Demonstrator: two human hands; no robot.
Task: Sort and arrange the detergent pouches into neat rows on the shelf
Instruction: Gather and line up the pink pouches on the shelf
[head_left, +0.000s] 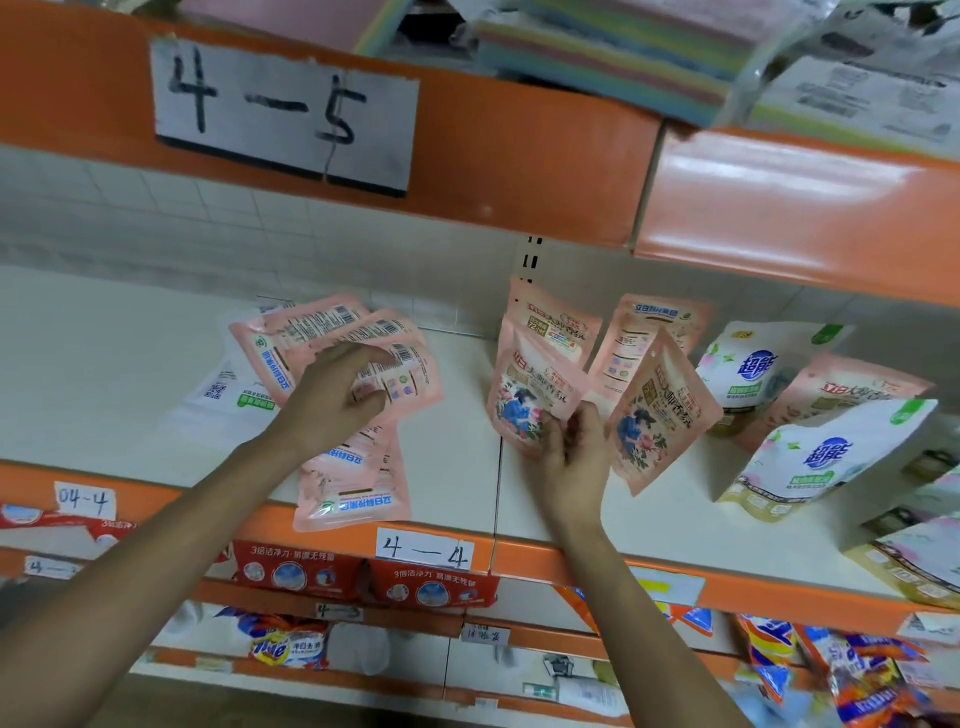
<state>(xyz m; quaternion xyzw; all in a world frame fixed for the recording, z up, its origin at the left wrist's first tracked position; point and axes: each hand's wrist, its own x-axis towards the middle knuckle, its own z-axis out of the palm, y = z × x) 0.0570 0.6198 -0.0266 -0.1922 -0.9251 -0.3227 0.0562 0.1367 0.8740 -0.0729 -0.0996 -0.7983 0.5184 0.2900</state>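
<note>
Pouch pile (311, 338) flat on shelf (104, 364), left hand (337, 405) pinching top pouch (413, 371); right hand (569, 457) grips upright pouch (524, 384) by bottom edge.

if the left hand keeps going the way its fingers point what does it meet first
The left hand is right at the fanned pile of flat pink pouches, so that comes first. Beyond it looks like only the white tiled back wall, though depth is unclear.
</note>
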